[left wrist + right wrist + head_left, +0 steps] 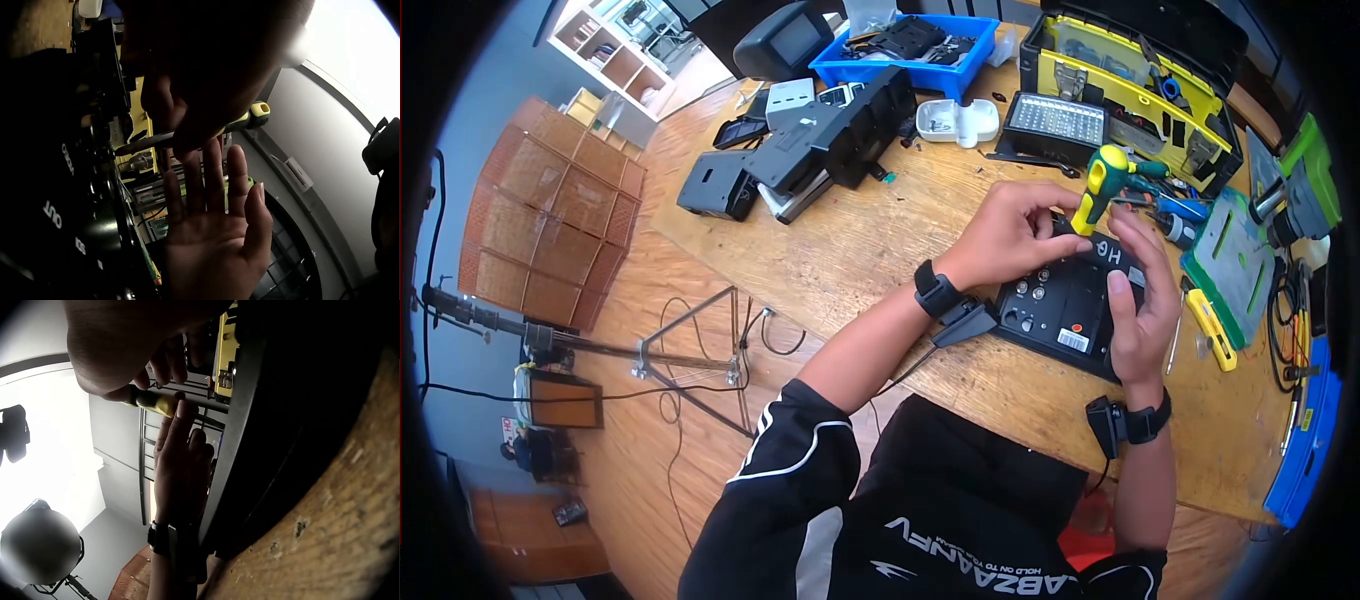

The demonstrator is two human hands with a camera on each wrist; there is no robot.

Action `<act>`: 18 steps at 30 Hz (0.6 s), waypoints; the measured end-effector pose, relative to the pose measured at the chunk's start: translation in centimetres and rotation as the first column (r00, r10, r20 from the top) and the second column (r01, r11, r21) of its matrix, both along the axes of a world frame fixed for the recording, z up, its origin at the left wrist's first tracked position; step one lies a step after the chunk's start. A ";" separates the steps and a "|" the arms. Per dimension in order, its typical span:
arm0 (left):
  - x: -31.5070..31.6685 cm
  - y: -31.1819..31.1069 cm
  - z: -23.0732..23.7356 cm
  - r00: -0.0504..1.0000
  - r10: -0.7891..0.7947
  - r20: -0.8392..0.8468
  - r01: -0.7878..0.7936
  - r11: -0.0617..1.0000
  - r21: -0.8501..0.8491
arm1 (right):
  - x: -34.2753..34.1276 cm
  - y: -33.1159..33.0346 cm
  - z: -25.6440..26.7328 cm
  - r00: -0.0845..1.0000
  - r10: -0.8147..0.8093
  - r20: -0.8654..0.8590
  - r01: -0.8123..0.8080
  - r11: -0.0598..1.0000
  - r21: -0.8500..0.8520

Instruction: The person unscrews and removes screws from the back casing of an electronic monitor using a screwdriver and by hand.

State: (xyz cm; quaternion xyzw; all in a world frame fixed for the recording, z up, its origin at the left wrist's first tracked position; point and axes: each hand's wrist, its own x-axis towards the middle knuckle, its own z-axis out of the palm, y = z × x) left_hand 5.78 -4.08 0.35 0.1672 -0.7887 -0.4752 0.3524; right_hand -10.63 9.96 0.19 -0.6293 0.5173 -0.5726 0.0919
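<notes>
The black box (1055, 325) lies flat on the wood tabletop (900, 290), in front of the person. It has round metal plugs, a white label with bars and an orange dot on top. White letters show near its far edge.

The left hand (1022, 235) has a narrow grip: its thumb and a finger pinch the low part of the green and yellow screwdriver (1104, 180). The screwdriver stands up, a bit tilted, with its tip down at the far part of the box. It is too dark to tell if the tip touches.

The right hand (1142, 300) is by the right side of the box, close to the screwdriver. Its grip is wide, with its fingers almost straight, and it holds nothing.

To the right lie a yellow cutter (1210, 328) and a green tray (1232, 262). Farther back are a yellow and black tool box (1140, 115), a small white case (960, 122) and a blue bin (945, 78).
</notes>
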 end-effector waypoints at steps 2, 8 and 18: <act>0.0 0.0 0.1 1.000 0.004 -0.012 -0.004 1.000 -0.005 | 0.1 0.0 0.0 1.000 0.000 0.016 0.000 1.000 0.003; 0.0 0.3 0.1 0.999 0.000 -0.034 0.003 0.995 0.103 | 0.4 0.0 0.1 0.995 -0.001 0.095 0.000 1.000 0.014; 0.1 0.0 0.1 1.000 -0.009 0.026 0.009 1.000 -0.028 | 0.2 0.1 0.2 1.000 -0.002 0.028 0.002 1.000 0.017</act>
